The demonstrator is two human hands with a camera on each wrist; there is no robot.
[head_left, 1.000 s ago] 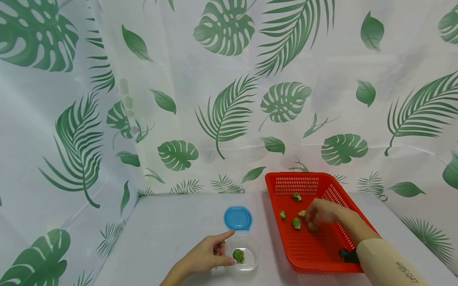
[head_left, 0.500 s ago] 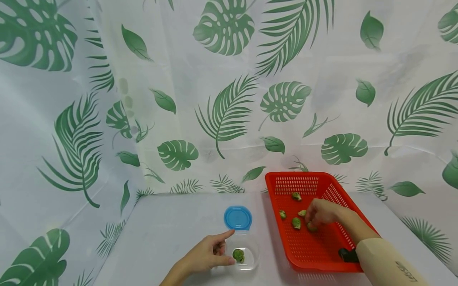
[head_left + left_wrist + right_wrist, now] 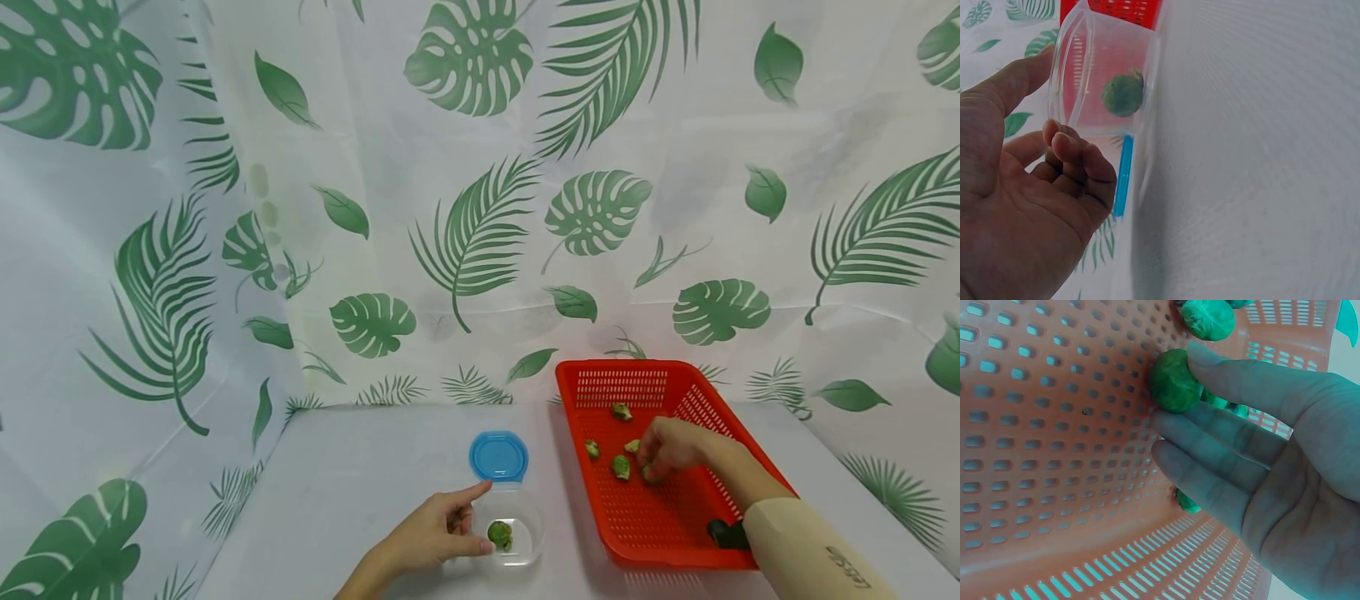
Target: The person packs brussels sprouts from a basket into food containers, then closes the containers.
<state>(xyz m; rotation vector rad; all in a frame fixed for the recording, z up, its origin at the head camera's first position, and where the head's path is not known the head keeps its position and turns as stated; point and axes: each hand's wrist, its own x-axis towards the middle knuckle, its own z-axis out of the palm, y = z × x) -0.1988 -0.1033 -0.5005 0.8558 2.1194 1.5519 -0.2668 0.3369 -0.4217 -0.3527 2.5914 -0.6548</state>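
My right hand [image 3: 671, 444] reaches down into a red perforated basket [image 3: 637, 529]. In the right wrist view its thumb and fingers pinch a green Brussels sprout [image 3: 1174, 382] close to the basket floor. My left hand [image 3: 431, 533] is at a small clear plastic container [image 3: 531, 533] on the table, thumb and index finger spanning its rim, the other fingers curled. One Brussels sprout [image 3: 1123, 95] lies inside that container. More sprouts lie in the basket around my right hand, among them one sprout [image 3: 621, 467] just to its left.
A blue lid [image 3: 498, 457] lies flat on the white table [image 3: 375, 475] behind the clear container. Another sprout [image 3: 622, 411] sits toward the basket's far end. Leaf-printed sheeting [image 3: 480, 208] stands up behind and at both sides.
My right fingers have drawn in around the sprout, so less of it shows in the head view. The left hand and the container have stayed put.
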